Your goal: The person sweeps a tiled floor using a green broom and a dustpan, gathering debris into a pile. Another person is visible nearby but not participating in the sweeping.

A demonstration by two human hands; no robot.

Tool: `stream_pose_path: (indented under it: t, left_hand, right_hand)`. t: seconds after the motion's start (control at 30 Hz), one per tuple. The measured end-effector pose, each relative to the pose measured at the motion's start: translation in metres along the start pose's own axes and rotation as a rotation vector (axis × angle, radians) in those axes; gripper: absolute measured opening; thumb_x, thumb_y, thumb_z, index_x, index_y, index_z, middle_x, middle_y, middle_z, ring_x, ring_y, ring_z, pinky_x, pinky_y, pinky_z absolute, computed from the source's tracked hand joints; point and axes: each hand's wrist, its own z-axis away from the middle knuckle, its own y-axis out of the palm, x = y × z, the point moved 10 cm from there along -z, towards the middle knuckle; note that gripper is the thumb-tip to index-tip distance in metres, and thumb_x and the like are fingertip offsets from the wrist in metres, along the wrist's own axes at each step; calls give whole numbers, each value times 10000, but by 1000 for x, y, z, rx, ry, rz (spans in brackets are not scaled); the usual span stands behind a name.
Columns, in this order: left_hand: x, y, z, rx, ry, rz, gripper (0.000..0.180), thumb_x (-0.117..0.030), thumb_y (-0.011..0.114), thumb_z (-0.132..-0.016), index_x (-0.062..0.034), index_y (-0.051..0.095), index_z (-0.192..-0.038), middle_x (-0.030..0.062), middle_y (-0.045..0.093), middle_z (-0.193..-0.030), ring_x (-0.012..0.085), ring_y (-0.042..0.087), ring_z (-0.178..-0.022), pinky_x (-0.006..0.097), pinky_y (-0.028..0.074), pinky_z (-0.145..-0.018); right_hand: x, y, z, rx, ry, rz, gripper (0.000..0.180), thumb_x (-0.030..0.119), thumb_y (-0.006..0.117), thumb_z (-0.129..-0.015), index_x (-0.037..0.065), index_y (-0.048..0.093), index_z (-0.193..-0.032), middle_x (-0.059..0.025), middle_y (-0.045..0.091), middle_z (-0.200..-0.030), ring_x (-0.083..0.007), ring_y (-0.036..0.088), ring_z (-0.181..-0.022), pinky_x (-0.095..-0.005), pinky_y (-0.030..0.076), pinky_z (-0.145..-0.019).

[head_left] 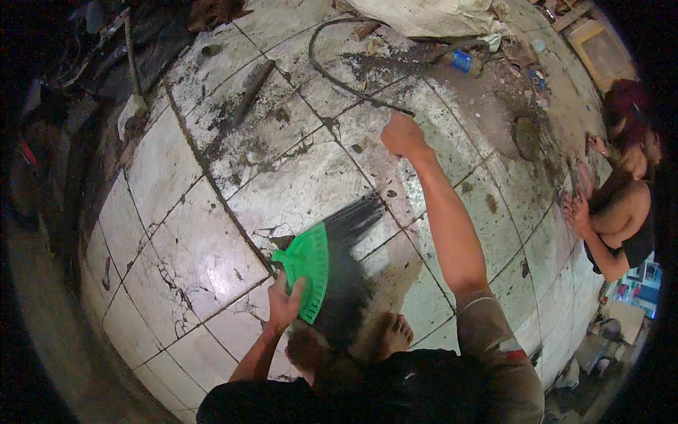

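Observation:
My left hand [282, 300] is wrapped round the green plastic head of a broom [308, 272], low in front of me. The broom's dark bristles [346, 272] fan out to the right over the tiles beside my bare feet. Farther out, my right arm is stretched forward. Its hand [406, 134] is closed at the near end of a thin black hose [318, 63], whose tip pokes out just past the fingers. From there the hose bends left and back in a wide curve across the floor.
Dirty, cracked white tiles [289, 173] carry scattered debris and a dark stick [254, 92]. A pale sack [438, 15] lies at the back, near a blue-labelled plastic bottle [462, 62]. Another person [618, 205] crouches at the right. Dark clutter [63, 127] lines the left side.

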Motion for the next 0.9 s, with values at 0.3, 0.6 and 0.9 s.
stream_pose_path:
  t: [0.3,0.6,0.9]
  left_hand:
    - [5,-5,2,1,35,-43,231,-134,607,-987,5,612,-1171,122,717,-946,147,659,-844,335,541,-754]
    - [32,-21,16,-73,-121,159,226,-151,573,-1022,-6,607,-1191,53,667,-1044,140,605,-925,306,510,-807]
    - [36,-95,36,-332,-241,391,497,-262,582,-1032,-27,471,-1456,83,573,-1318,198,554,-1174,368,475,-987]
  right_hand:
    - [21,30,98,182,-6,87,743,223,565,-905,-61,260,-1520,-348,679,-961,-505,674,-919,-564,540,-839]
    - [2,30,90,70,-112,204,537,210,563,-907,-50,509,-1374,-296,698,-966,-468,690,-887,-555,543,-844]
    - [-5,18,89,-27,-110,104,669,229,535,-935,-1,321,-1526,-298,698,-879,-493,676,-811,-578,542,-790]
